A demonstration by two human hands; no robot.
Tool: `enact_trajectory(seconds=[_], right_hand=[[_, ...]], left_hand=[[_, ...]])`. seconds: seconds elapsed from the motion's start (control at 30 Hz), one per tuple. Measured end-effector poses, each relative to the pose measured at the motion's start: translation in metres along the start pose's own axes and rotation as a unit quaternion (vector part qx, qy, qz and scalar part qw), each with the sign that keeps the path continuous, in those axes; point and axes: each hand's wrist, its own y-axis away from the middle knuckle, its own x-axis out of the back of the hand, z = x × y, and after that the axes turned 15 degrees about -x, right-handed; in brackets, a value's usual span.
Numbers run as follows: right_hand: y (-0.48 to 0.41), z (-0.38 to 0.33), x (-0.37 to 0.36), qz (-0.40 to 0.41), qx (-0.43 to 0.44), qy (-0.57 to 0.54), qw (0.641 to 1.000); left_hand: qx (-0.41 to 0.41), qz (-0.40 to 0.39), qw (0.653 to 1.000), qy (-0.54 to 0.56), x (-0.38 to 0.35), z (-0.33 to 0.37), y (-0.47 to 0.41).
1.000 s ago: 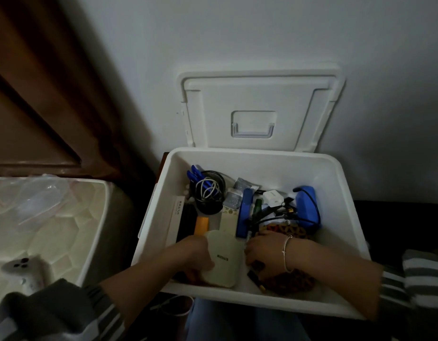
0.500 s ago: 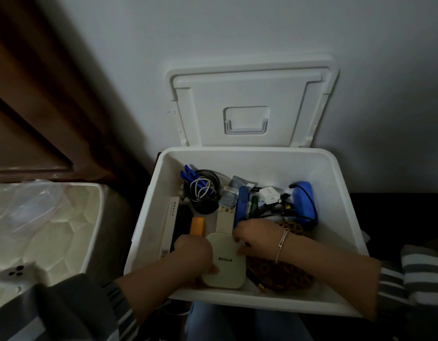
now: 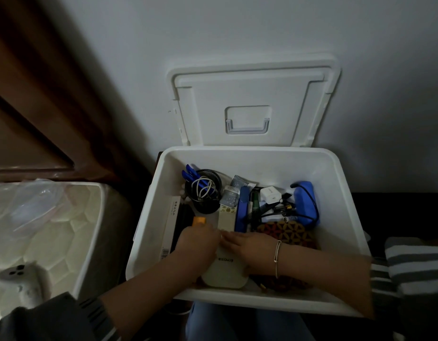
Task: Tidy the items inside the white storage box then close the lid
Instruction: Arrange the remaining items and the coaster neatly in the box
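The white box stands open against the wall, its lid leaning upright behind it. At its near edge lies a cream case bearing small dark lettering too blurred to read. The left hand and right hand both press on the case's far end, fingers flat and touching; whether either grips it cannot be told. A bracelet circles the right wrist. A long white carton with print and a barcode lies along the left wall. Toward the back left corner, a black mesh cup holds a white cable and blue pens. A blue device, charger and patterned pouch crowd the right side. A game controller rests on a mattress left of the box.
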Motion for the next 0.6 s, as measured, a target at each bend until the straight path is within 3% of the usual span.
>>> enact_trajectory(seconds=[0.1, 0.37, 0.5, 0.6], right_hand=[[-0.001, 0.002, 0.002, -0.012, 0.007, 0.006, 1.000], [0.002, 0.006, -0.001, -0.049, -0.012, 0.060, 0.997], [0.007, 0.006, 0.009, -0.063, -0.011, 0.060, 0.996], [0.019, 0.003, 0.032, -0.027, -0.005, 0.054, 0.998]], left_hand=[[-0.055, 0.011, 0.998, -0.004, -0.006, -0.006, 0.011], [-0.090, -0.160, 0.983, -0.019, -0.016, 0.001, 0.014], [-0.099, -0.162, 0.982, -0.023, -0.012, 0.002, 0.014], [-0.099, -0.129, 0.987, 0.006, -0.010, 0.001, 0.014]])
